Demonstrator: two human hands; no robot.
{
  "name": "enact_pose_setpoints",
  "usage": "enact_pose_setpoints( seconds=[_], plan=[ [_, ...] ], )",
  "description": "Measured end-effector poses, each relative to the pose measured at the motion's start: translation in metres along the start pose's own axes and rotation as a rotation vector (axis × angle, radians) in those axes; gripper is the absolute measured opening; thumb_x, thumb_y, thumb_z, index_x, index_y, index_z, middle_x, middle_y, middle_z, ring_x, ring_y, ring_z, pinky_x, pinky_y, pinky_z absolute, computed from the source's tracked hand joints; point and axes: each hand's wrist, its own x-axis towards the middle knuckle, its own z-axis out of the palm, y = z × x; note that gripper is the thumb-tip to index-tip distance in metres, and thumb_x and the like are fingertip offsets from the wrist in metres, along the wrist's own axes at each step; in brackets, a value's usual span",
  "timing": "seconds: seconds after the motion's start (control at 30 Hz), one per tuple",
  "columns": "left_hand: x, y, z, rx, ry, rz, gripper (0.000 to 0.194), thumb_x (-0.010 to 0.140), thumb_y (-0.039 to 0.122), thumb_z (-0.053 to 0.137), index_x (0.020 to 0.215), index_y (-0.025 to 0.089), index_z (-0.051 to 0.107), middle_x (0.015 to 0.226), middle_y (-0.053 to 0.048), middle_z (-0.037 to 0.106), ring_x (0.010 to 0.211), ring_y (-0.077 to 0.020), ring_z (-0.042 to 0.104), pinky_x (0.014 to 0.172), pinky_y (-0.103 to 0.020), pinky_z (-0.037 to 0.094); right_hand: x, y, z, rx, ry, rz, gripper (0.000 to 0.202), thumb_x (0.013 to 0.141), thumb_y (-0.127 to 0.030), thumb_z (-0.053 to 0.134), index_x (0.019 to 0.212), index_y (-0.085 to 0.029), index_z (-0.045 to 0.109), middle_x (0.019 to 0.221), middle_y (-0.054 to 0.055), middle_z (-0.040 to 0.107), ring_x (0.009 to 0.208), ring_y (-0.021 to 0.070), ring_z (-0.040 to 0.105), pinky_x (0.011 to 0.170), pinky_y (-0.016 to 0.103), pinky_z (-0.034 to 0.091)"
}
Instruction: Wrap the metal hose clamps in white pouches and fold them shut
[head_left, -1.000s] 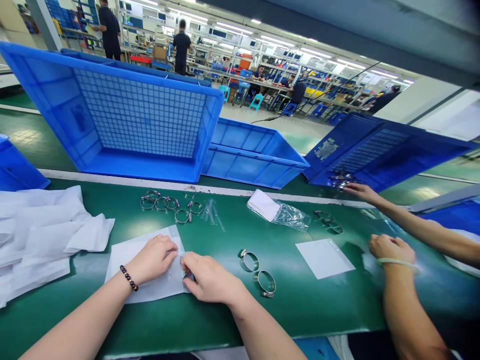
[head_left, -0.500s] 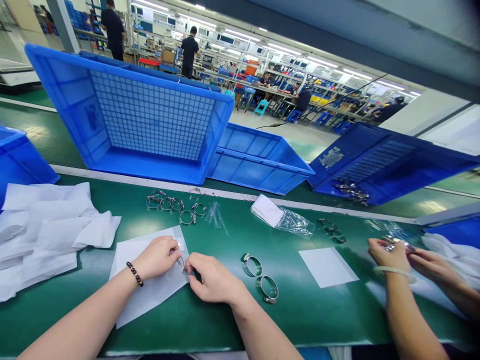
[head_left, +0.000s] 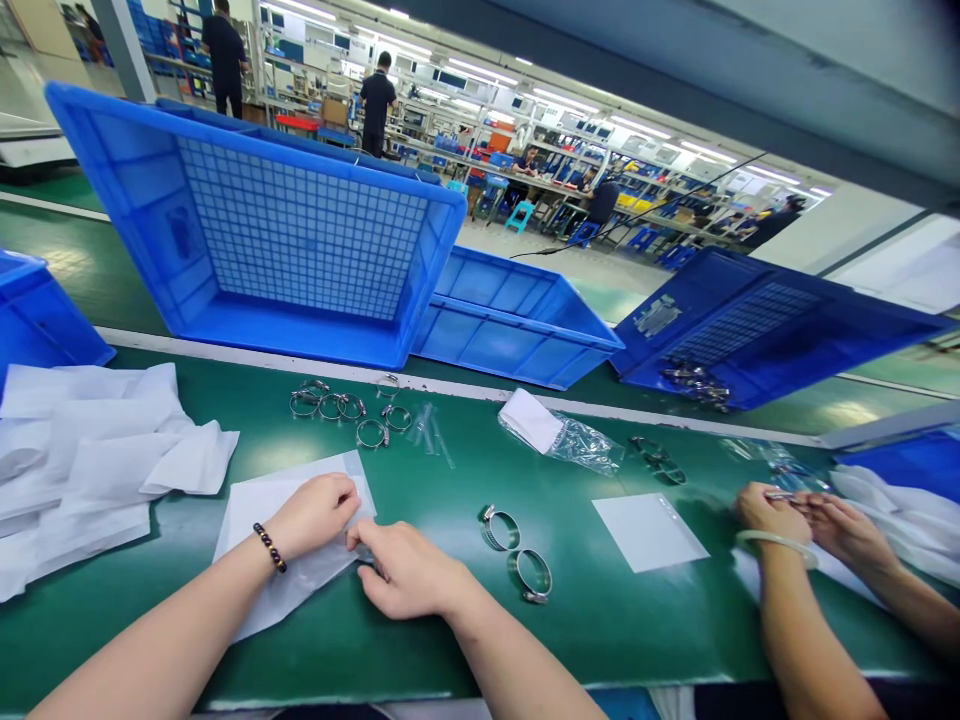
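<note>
A thin white bag [head_left: 255, 500] lies on the green bench under my left hand [head_left: 321, 512], whose fingers are closed on its right edge. My right hand [head_left: 411, 568] is curled at that same edge, close beside the left fingertips. A small part of a metal hose clamp [head_left: 365, 553] shows at its fingers; the rest is hidden by the hand and the bag. Two loose hose clamps, an upper one [head_left: 501, 530] and a lower one [head_left: 535, 574], lie to the right. Several more clamps [head_left: 330, 405] rest beyond the bag, beside clear plastic strips [head_left: 429, 435].
White packets [head_left: 90, 450] are piled at left. Blue crates [head_left: 300, 335] line the bench's far side. A plastic-wrapped white bundle [head_left: 532, 420] and a flat white bag [head_left: 649, 532] lie right of centre. A co-worker's hands [head_left: 780, 515] handle a metal piece at far right.
My right hand has moved slightly left and down against the bag's edge. The clamp ring seen between my hands earlier is now mostly hidden. The co-worker's right hand has shifted.
</note>
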Motion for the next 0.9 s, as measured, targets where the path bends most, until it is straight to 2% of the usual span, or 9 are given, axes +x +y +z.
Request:
enact_pose_setpoints(
  seconds=[0.13,0.27,0.4,0.5,0.63,0.73,0.83,0.9],
  plan=[
    [0.0,-0.002,-0.004,-0.04,-0.014,-0.014,0.026,0.08,0.03,0.037,0.059,0.018,0.046,0.067,-0.001,0.055,0.063,-0.0153,0.05,0.058,-0.024,0.034,0.001,-0.001,-0.003,0.095,-0.013,0.026,0.036,0.073,-0.018,0.048,0.109,-0.023,0.046,0.068,-0.004,0.056,0.054,0.0121,0.049,0.058,0.022,0.035],
    [-0.001,-0.005,-0.009,-0.126,-0.023,-0.028,0.026,0.081,0.035,0.04,0.062,0.018,0.048,0.066,0.001,0.052,0.064,-0.0151,0.047,0.058,-0.024,0.033,0.0,0.007,-0.008,0.246,0.176,0.136,0.03,0.073,-0.018,0.053,0.102,-0.022,0.049,0.078,-0.004,0.059,0.048,0.0064,0.042,0.056,0.02,0.035],
    [-0.003,-0.005,-0.017,-0.342,-0.064,-0.017,0.03,0.076,0.042,0.05,0.061,0.018,0.042,0.061,0.004,0.042,0.059,-0.0117,0.039,0.056,-0.023,0.03,0.001,0.016,-0.009,0.347,0.285,0.176,0.01,0.073,-0.025,0.06,0.08,-0.02,0.055,0.065,-0.005,0.052,0.049,0.006,0.04,0.054,0.019,0.035],
    [-0.006,-0.003,-0.025,-0.466,-0.086,-0.012,0.033,0.074,0.044,0.054,0.061,0.018,0.04,0.058,0.006,0.036,0.054,-0.0094,0.032,0.052,-0.022,0.026,0.001,0.022,-0.01,0.505,0.333,0.239,0.02,0.071,-0.032,0.065,0.082,-0.019,0.054,0.065,-0.005,0.048,0.051,0.0061,0.042,0.051,0.019,0.035],
    [-0.009,-0.001,-0.033,-0.468,0.024,-0.064,0.034,0.076,0.045,0.054,0.061,0.018,0.039,0.058,0.007,0.033,0.054,-0.0088,0.029,0.05,-0.021,0.024,0.001,0.022,-0.011,0.737,0.242,0.255,0.051,0.061,-0.03,0.073,0.104,-0.023,0.046,0.089,-0.002,0.052,0.057,0.0061,0.049,0.051,0.019,0.038],
    [-0.008,-0.003,-0.032,-0.468,0.133,-0.07,0.034,0.077,0.046,0.052,0.063,0.018,0.04,0.06,0.006,0.037,0.057,-0.0096,0.033,0.052,-0.021,0.027,0.005,0.017,0.0,0.764,0.163,0.268,0.062,0.056,-0.03,0.077,0.109,-0.024,0.043,0.092,-0.001,0.055,0.062,0.0086,0.052,0.051,0.019,0.04],
    [-0.007,-0.004,-0.028,-0.524,0.191,-0.076,0.035,0.079,0.049,0.051,0.065,0.018,0.04,0.062,0.006,0.039,0.057,-0.0099,0.035,0.053,-0.021,0.029,0.012,0.011,0.018,0.707,0.185,0.345,0.052,0.059,-0.033,0.075,0.102,-0.022,0.049,0.08,-0.002,0.057,0.06,0.01,0.05,0.05,0.019,0.037],
    [-0.006,-0.004,-0.027,-0.559,0.216,-0.087,0.036,0.079,0.05,0.05,0.065,0.018,0.04,0.061,0.006,0.038,0.056,-0.0097,0.034,0.052,-0.021,0.029,0.016,0.009,0.028,0.665,0.218,0.376,0.031,0.066,-0.032,0.069,0.089,-0.019,0.053,0.069,-0.003,0.055,0.057,0.0098,0.048,0.049,0.019,0.036]
  ],
)
